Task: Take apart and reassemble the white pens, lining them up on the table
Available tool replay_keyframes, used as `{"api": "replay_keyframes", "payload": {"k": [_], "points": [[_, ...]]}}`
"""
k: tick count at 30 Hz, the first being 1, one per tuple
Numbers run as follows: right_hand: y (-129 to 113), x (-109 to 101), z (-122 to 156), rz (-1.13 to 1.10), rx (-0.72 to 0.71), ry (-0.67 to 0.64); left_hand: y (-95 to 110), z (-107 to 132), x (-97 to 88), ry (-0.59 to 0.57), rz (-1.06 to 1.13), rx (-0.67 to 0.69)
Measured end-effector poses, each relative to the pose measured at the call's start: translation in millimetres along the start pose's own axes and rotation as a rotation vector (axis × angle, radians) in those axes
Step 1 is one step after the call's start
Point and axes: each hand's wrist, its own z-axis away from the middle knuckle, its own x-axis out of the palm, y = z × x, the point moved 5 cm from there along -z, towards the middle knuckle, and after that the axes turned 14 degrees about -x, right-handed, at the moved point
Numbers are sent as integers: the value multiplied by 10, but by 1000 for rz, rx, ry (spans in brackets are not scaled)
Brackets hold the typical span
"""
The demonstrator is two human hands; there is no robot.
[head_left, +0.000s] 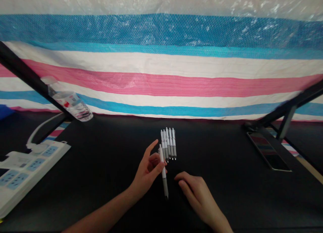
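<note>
My left hand (148,170) pinches a white and grey pen (163,170) between thumb and fingers, holding it nearly upright with the tip pointing down toward the black table (106,172). Just beyond it, several matching pens (169,144) lie side by side in a neat row on the table. My right hand (196,191) rests on the table to the right of the held pen, fingers curled loosely downward, with nothing seen in it.
A white power strip (27,167) with a cable sits at the left edge. A plastic water bottle (69,103) leans against a black bar at back left. A phone (268,150) lies at the right near a black stand. A striped tarp (161,75) hangs behind.
</note>
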Motion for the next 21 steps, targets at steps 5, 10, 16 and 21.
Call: {"api": "replay_keyframes", "payload": {"k": [5,10,16,21], "points": [[-3,16,-6,22,-3,-11,11,-22,28,-29,-28,5],[1,16,-10,32,-6,-10,-3,-27,0,3,-3,1],[2,22,-19,27,-7,-11,-42,-46,-12,-11,34,-40],[-11,19,-16,29,-17,-3,-29,-45,-4,-26,50,-49]]}}
